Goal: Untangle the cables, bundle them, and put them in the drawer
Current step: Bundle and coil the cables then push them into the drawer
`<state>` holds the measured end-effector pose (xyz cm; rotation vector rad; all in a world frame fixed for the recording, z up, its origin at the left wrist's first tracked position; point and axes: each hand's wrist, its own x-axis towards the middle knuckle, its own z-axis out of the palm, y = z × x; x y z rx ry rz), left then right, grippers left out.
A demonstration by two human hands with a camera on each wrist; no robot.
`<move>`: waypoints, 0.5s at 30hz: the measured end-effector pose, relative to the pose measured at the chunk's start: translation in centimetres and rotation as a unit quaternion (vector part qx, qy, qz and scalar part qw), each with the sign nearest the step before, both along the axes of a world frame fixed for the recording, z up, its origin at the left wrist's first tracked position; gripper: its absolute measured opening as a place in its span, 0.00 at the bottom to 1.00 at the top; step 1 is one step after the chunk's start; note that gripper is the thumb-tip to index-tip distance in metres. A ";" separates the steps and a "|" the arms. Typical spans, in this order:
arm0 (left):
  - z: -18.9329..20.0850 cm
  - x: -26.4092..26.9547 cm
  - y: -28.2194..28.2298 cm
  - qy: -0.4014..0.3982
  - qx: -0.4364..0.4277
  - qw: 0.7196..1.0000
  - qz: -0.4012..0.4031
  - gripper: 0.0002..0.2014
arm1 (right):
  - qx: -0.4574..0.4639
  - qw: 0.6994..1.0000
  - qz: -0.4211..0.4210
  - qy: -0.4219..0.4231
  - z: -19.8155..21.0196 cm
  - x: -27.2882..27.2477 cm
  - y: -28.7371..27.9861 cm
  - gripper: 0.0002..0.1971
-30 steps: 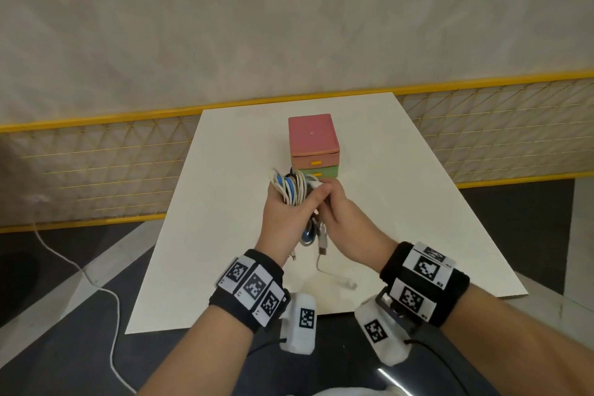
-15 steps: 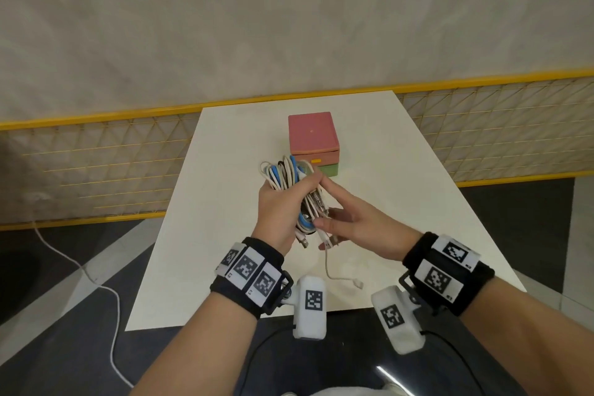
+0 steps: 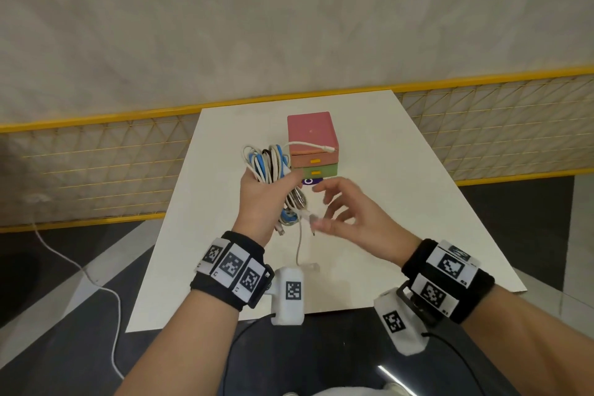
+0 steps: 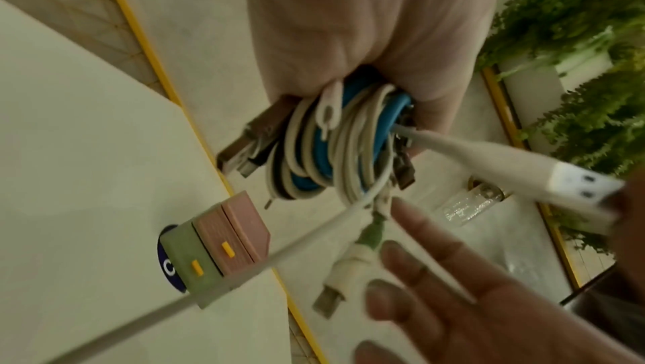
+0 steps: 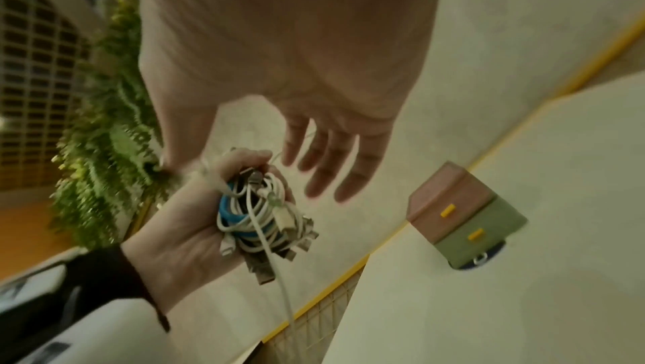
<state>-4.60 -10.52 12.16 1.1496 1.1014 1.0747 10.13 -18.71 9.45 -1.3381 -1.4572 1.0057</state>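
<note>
Because the loops would spring apart if let go, the left hand (image 3: 263,199) keeps its fingers curled tight round the cable bundle (image 3: 268,164), raised above the desk (image 3: 401,202) over its middle, toward the left edge. Contents of bundle: white, blue and dark coils, with several plug ends sticking out below the fist.

One loose white cable (image 3: 299,244) hangs from the bundle down toward the near edge of the desk, not yet wound in; its small plug seems to rest on the surface there. A second white end (image 3: 316,146) arcs out of the top of the coil, in front of the drawer unit.

Drawer unit (image 3: 313,145): pink upper drawer, green lower, yellow handles, both closed; stands at the desk's centre toward the far edge, facing the person, presumably so a drawer can be pulled straight out.

Right hand (image 3: 350,219): just right of the bundle, fingers spread and relaxed, the thumb apparently resting against a white USB plug (image 4: 586,185). Probable purpose: gathering stray ends in before stowing.
</note>
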 end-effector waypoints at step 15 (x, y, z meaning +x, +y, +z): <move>-1.2 0.2 -0.1 0.027 0.067 0.997 -0.029 0.19 | 0.150 0.978 -0.067 -0.132 -0.3 -0.2 4.6 0.18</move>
